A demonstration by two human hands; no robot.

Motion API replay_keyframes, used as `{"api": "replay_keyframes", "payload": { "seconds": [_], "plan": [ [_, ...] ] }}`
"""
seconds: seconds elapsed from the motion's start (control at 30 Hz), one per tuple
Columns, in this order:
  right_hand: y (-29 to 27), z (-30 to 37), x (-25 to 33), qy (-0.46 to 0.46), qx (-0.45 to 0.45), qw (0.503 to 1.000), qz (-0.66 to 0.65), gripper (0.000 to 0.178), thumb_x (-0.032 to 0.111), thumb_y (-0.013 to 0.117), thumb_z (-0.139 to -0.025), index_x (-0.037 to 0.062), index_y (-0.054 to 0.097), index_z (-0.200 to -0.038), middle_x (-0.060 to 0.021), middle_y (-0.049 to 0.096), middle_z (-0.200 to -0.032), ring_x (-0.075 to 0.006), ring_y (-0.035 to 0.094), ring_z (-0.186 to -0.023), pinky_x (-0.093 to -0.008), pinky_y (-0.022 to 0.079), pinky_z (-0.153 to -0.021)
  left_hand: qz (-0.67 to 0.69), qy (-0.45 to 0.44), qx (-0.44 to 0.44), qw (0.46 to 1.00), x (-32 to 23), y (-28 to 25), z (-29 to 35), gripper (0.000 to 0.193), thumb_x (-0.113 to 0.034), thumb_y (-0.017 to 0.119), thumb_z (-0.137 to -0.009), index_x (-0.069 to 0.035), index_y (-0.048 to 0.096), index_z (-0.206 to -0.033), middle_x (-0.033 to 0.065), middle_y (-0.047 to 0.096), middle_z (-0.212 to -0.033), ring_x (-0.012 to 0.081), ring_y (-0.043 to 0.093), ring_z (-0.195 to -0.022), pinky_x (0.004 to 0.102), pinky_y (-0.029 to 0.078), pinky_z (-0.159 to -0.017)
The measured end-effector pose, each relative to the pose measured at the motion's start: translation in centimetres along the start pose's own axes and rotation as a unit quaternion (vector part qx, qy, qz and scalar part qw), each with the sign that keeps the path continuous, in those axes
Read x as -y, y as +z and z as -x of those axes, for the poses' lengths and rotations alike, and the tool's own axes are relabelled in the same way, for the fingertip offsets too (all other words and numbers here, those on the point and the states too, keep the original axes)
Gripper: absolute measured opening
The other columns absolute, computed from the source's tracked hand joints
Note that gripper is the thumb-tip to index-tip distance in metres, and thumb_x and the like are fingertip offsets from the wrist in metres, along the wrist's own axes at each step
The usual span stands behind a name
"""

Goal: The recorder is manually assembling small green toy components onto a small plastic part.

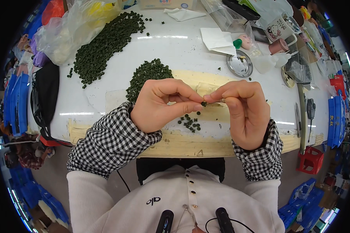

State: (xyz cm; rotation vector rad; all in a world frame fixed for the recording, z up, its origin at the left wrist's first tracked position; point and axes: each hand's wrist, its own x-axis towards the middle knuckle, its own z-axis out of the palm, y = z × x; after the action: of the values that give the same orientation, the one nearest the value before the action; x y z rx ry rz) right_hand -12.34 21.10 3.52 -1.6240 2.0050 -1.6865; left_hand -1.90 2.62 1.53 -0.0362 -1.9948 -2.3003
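Over the near side of the white table, my left hand (156, 106) pinches a tiny dark green piece (204, 104) between thumb and forefinger. Close against it, my right hand (249, 110) is closed on a thin, pale metallic tool (218, 101), its tip at the piece; most of the tool is hidden by the fingers. Several similar loose pieces (190, 125) lie just below the hands. A small heap of dark green pieces (149, 73) is behind my left hand, and a cream-coloured block (208, 88) sits partly hidden behind both hands.
A larger heap of green pieces (105, 46) spreads at the far left beside plastic bags (72, 35). On the right are a round metal lid (240, 65), white tissue (217, 40), a mug (280, 29), tweezers (298, 119) and a screwdriver (311, 110). A wooden strip (206, 145) edges the table.
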Motion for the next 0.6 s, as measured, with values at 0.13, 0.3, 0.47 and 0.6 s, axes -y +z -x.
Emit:
{"api": "replay_keyframes", "payload": {
  "seconds": [0.13,0.3,0.47,0.6],
  "plan": [
    [0.0,0.0,0.0,0.0,0.004,1.0,0.005,0.005,0.0,0.054,-0.092,-0.0026,0.053,-0.096,-0.0125,0.062,-0.09,-0.0199,0.066,-0.078,-0.0263,0.053,-0.068,0.0,-0.003,0.0,1.0,0.1,0.0,0.0,0.014,0.008,0.068,-0.08,0.004,0.066,-0.093,0.0098,0.065,-0.09,0.0117,0.063,-0.08,0.0225,0.052,-0.071],
    [0.1,0.0,0.2,0.011,-0.015,0.999,-0.03,0.006,0.002,0.053,-0.094,-0.0033,0.052,-0.097,-0.0121,0.062,-0.088,-0.0186,0.066,-0.08,-0.0263,0.054,-0.07,-0.004,-0.005,0.0,1.0,0.0,0.0,0.0,0.014,0.009,0.068,-0.08,0.005,0.066,-0.093,0.0099,0.065,-0.09,0.0121,0.064,-0.081,0.0228,0.053,-0.073],
    [-0.5,-0.5,0.0,0.053,-0.073,0.991,0.101,0.004,0.001,0.056,-0.091,-0.002,0.053,-0.092,-0.0114,0.061,-0.081,-0.0214,0.064,-0.076,-0.0276,0.051,-0.066,-0.011,-0.003,-0.016,1.0,0.0,0.1,0.0,0.015,0.009,0.068,-0.08,0.005,0.065,-0.094,0.0098,0.065,-0.089,0.0123,0.064,-0.081,0.0228,0.053,-0.073],
    [-0.7,-0.9,-0.8,0.034,-0.018,0.961,0.275,0.007,0.003,0.063,-0.083,0.0017,0.057,-0.085,-0.0104,0.058,-0.079,-0.0294,0.056,-0.071,-0.0347,0.046,-0.062,0.003,0.001,-0.031,1.0,-0.1,0.0,0.0,0.015,0.009,0.067,-0.08,0.005,0.065,-0.094,0.0097,0.065,-0.089,0.0125,0.064,-0.08,0.0229,0.053,-0.072]
  ]
}}
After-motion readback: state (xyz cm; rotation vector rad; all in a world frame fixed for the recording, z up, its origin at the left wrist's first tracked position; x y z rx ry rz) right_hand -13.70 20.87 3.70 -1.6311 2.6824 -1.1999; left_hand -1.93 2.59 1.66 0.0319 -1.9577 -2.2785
